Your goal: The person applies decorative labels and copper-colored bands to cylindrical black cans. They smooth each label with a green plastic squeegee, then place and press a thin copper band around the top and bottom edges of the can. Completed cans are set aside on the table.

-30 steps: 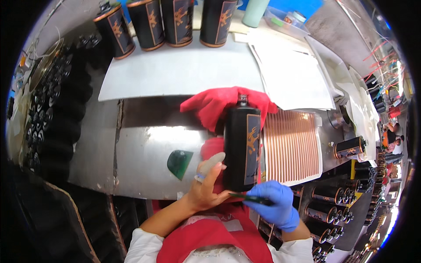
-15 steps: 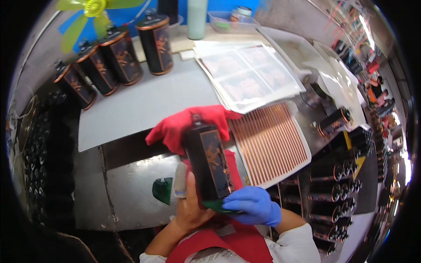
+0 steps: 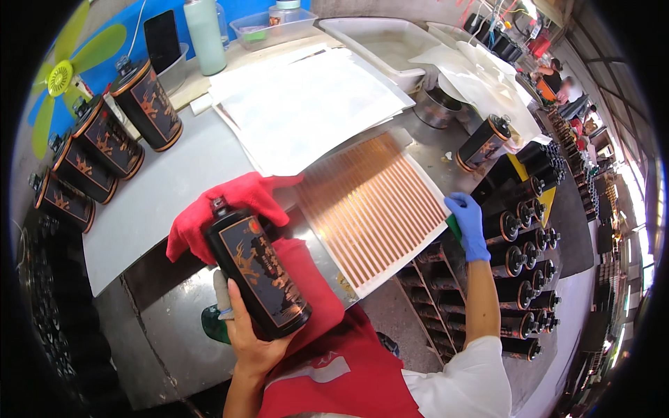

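Observation:
My left hand [image 3: 247, 334] is wrapped around the lower part of a black bottle [image 3: 258, 279] with gold artwork and a small cap, held tilted above the metal table [image 3: 164, 327]. Behind the bottle lies a red cloth [image 3: 233, 198]. My right hand [image 3: 468, 223], in a blue glove, is stretched out to the right edge of a white sheet with copper-coloured strips [image 3: 369, 202]. A small green tool [image 3: 453, 227] shows under its fingers. Another green piece [image 3: 211, 325] lies on the table by my left hand.
Several finished black bottles [image 3: 115, 139] stand in a row at the left. A rack of black bottles [image 3: 523, 258] runs along the right. White sheets [image 3: 306, 104], a metal cup [image 3: 435, 104], a lying bottle [image 3: 481, 143] and a white tray [image 3: 390, 42] are farther back.
My right hand has left the base of the bottle and swung out right to the edge of the strip sheet. My left hand keeps the bottle, now tilted more.

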Motion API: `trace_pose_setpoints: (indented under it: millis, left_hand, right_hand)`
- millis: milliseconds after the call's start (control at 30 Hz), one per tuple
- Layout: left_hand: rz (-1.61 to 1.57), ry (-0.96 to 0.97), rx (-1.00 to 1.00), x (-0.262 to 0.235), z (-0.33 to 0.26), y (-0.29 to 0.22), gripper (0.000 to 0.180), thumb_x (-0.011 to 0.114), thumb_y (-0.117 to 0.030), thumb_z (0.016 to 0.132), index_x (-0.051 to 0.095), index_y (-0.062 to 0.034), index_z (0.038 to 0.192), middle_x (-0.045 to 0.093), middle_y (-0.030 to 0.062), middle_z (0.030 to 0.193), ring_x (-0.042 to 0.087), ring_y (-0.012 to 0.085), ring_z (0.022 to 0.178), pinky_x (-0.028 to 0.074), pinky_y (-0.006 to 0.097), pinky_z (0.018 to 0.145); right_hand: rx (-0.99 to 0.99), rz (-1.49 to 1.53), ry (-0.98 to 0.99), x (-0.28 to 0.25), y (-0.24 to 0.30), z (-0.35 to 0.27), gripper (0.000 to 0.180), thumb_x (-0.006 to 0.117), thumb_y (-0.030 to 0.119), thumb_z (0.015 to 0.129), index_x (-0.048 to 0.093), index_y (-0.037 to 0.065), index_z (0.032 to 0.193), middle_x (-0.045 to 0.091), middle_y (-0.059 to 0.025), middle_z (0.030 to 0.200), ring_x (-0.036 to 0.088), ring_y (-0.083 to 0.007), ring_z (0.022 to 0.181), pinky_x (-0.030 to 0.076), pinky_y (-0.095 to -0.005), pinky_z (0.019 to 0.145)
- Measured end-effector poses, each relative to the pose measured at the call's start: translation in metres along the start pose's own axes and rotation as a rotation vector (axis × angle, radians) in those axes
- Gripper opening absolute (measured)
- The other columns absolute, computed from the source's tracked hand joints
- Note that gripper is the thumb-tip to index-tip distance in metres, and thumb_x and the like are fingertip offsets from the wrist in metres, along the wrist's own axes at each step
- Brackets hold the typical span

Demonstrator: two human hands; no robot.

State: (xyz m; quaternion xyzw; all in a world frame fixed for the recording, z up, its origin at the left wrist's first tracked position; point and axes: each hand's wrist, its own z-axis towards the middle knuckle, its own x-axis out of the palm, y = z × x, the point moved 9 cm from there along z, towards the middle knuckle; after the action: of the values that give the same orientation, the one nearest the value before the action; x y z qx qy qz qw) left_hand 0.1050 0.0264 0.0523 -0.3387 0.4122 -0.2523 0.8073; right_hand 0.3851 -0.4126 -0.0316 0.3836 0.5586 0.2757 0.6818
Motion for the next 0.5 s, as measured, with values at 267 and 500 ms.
trace_pose_setpoints:
  millis: [267, 500]
  left_hand:
    - [0.034, 0.026, 0.012, 0.001, -0.002, 0.006, 0.112, 0.086, -0.014, 0.058, 0.015, 0.0073, 0.142, 0.063, 0.016, 0.105, 0.065, 0.0262, 0.09, 0.049, 0.033, 0.081]
    - [0.008, 0.033, -0.01, 0.008, -0.004, 0.011, 0.111, 0.084, -0.011, 0.06, 0.013, 0.006, 0.143, 0.061, 0.0175, 0.109, 0.064, 0.026, 0.092, 0.049, 0.032, 0.081]
  right_hand:
    - [-0.013, -0.357, 0.31, 0.086, 0.017, 0.083, 0.055, 0.084, 0.038, 0.057, 0.066, 0.0, 0.093, 0.065, -0.0082, 0.082, 0.06, -0.0156, 0.072, 0.049, -0.028, 0.069]
    - [-0.019, -0.177, 0.479, 0.098, 0.008, 0.106, 0.02, 0.075, 0.018, 0.071, 0.068, -0.001, 0.073, 0.063, -0.003, 0.064, 0.054, -0.0091, 0.057, 0.043, -0.0249, 0.056]
